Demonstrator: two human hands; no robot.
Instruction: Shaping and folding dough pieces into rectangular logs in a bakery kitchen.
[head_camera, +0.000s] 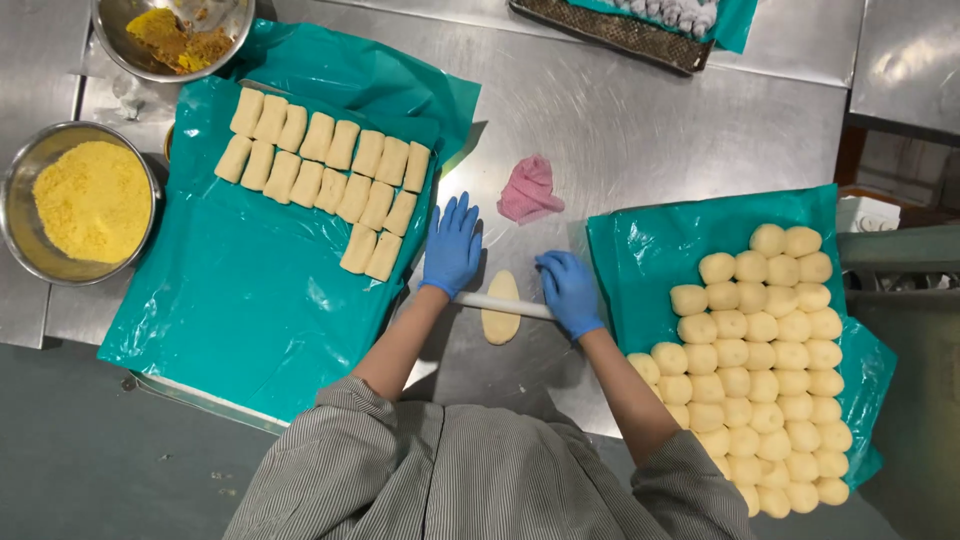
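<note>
Head view: rolling pin (500, 303) is pressed under flat left hand (452, 245) and right hand (570, 293), across soft dough (501, 308) between them; judged light, stiff, best held at ends.

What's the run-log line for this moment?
left hand on rolling pin | right hand on rolling pin | pin across dough piece | steel table

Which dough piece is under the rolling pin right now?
The flattened oval dough piece on the bare steel table, between the left hand and right hand. All the others sit on the teal sheets.
</note>
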